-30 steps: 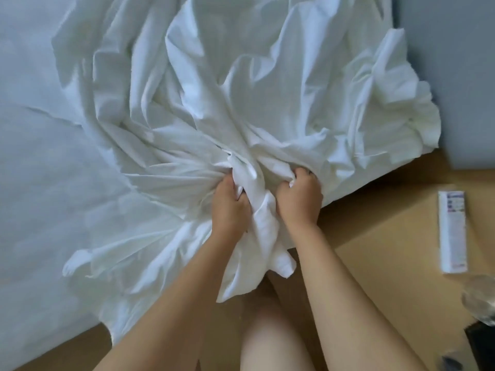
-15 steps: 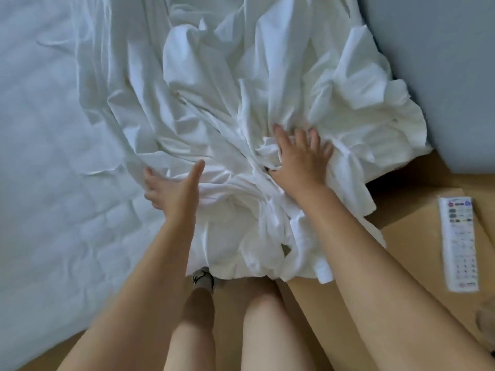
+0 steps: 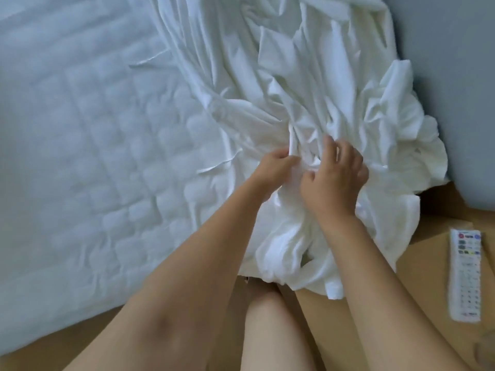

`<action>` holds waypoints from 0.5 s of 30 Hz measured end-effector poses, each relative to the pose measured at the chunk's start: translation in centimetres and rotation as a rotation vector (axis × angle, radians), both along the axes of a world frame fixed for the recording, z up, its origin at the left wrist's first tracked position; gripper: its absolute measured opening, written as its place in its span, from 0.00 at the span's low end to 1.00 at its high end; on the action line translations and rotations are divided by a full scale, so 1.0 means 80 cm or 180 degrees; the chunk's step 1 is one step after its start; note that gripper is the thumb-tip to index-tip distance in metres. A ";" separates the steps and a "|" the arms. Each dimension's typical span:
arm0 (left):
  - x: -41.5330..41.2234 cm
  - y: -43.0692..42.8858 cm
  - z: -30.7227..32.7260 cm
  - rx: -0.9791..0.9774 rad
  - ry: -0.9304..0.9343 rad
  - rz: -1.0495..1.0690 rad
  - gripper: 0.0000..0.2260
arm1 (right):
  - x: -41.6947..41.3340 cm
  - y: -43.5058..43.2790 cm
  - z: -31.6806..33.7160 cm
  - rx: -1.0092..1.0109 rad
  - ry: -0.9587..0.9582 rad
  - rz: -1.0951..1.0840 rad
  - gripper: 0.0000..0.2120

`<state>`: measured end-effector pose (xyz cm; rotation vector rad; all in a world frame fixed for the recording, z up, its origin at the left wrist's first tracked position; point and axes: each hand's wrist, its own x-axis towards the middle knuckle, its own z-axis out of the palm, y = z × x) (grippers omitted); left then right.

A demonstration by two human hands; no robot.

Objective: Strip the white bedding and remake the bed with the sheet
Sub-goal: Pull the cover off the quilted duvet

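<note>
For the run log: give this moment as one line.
left hand pinches crumpled white fabric sheet | right hand fingers spread over it | quilted white mattress exposed

Shows one crumpled white sheet point(image 3: 308, 76) and one quilted mattress point(image 3: 93, 143). Counts two bare hands, one left hand point(image 3: 276, 167) and one right hand point(image 3: 337, 180), with two forearms, left forearm point(image 3: 187, 277) and right forearm point(image 3: 380, 269). Adds one bare knee point(image 3: 273, 317), one white remote control point(image 3: 466, 274) and one grey wall point(image 3: 455, 76).
</note>
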<state>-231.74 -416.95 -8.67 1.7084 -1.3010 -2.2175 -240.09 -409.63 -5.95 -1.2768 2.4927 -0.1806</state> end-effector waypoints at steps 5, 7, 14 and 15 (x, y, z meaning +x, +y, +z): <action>0.205 -0.040 0.036 -0.0411 -0.0717 0.0166 0.11 | 0.151 -0.081 0.021 0.0392 -0.0643 0.1349 0.24; 0.313 -0.066 0.059 -0.0726 -0.1203 0.0583 0.13 | 0.226 -0.111 0.036 0.0326 -0.0684 0.1700 0.24; 0.654 -0.164 0.143 -0.1815 -0.1867 0.1798 0.12 | 0.531 -0.233 0.093 -0.0097 -0.0762 0.2872 0.24; 0.696 -0.179 0.154 -0.2001 -0.1945 0.1884 0.12 | 0.578 -0.256 0.101 -0.0200 -0.0794 0.2925 0.25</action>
